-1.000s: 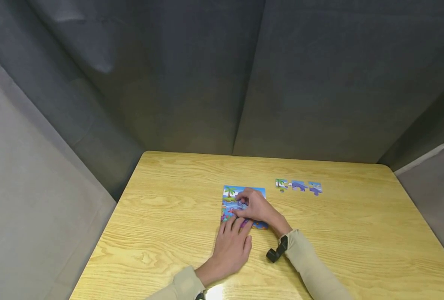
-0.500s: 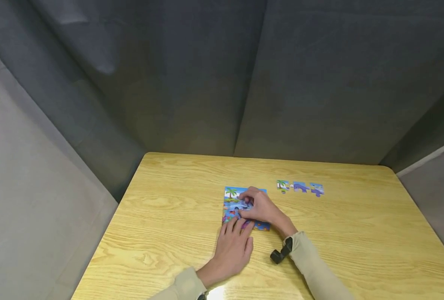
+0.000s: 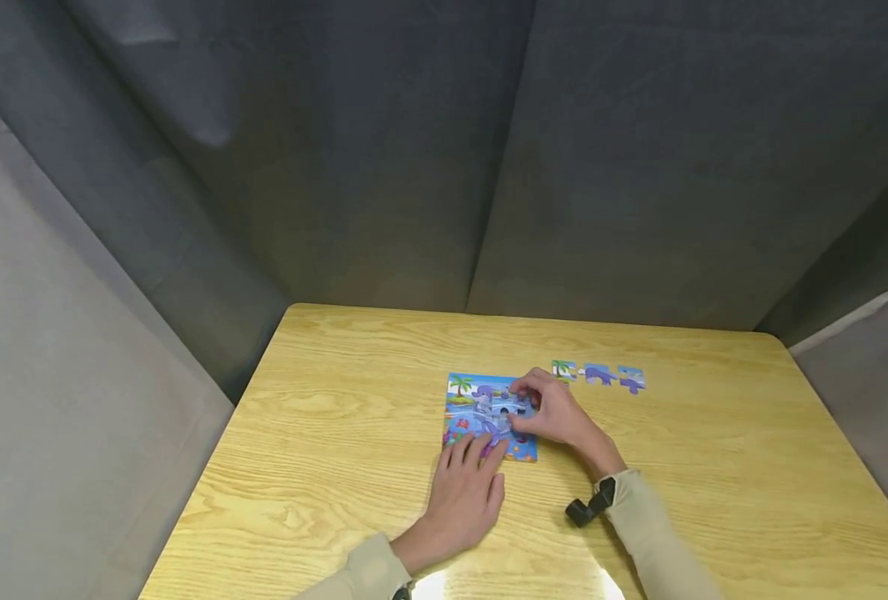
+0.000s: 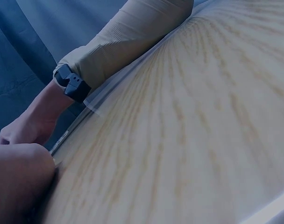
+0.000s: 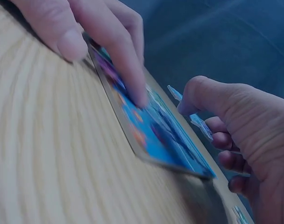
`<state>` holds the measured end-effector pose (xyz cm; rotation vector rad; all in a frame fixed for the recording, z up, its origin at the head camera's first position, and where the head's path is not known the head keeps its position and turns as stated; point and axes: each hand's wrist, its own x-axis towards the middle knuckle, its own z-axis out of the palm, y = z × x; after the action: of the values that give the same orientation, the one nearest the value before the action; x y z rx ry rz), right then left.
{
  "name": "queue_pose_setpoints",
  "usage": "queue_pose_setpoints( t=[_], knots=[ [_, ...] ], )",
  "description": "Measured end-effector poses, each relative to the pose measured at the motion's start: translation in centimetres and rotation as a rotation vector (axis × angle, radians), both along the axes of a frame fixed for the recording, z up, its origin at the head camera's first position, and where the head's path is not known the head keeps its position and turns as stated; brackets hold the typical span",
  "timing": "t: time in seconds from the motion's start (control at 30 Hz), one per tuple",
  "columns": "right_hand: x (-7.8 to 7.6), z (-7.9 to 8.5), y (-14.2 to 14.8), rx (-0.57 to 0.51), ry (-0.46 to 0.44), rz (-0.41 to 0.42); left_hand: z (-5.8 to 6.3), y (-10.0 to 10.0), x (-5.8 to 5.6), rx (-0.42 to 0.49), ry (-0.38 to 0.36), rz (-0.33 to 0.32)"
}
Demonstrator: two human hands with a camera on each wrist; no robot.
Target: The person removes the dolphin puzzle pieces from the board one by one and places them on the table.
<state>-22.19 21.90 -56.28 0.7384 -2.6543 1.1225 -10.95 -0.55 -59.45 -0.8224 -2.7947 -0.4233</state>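
A sea-scene jigsaw puzzle (image 3: 460, 410) with a palm tree and a dolphin lies flat on the wooden table. My left hand (image 3: 468, 496) rests at its near edge, fingers stretched out, the fingertips on the picture. Over the puzzle's right side, my right hand (image 3: 556, 412) pinches a puzzle piece (image 5: 200, 126) between thumb and fingers. The right wrist view shows this piece raised above the puzzle's surface and tilted. Part of it is hidden behind the thumb. In the left wrist view the puzzle is mostly hidden.
Three loose puzzle pieces lie in a row beyond the right hand: one with a palm tree (image 3: 562, 367), a purple one (image 3: 599, 374) and another purple and blue one (image 3: 632, 379). A grey curtain (image 3: 383, 167) hangs behind the table's (image 3: 323, 400) far edge.
My right hand has shifted right across the puzzle, uncovering the dolphin in its middle, and now partly overlaps the palm-tree piece in view. My left hand has stayed in place.
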Motion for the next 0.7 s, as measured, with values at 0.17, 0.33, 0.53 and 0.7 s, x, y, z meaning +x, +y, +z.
queue_pose_setpoints(
  t=[0.17, 0.33, 0.53, 0.7],
  knots=[
    [0.2, -0.2, 2.0, -0.023, -0.006, -0.047, 0.0, 0.1, 0.0, -0.004, 0.019, 0.015],
    [0.5, -0.5, 4.0, -0.016, 0.001, -0.105, 0.2, 0.1, 0.1, 0.001, 0.022, 0.02],
    [0.7, -0.9, 6.2, -0.007, 0.001, -0.141, 0.2, 0.1, 0.1, 0.003, 0.022, 0.025],
    [0.8, -1.1, 7.6, -0.002, -0.036, -0.158, 0.1, 0.1, 0.1, 0.006, 0.031, 0.027]
  ],
)
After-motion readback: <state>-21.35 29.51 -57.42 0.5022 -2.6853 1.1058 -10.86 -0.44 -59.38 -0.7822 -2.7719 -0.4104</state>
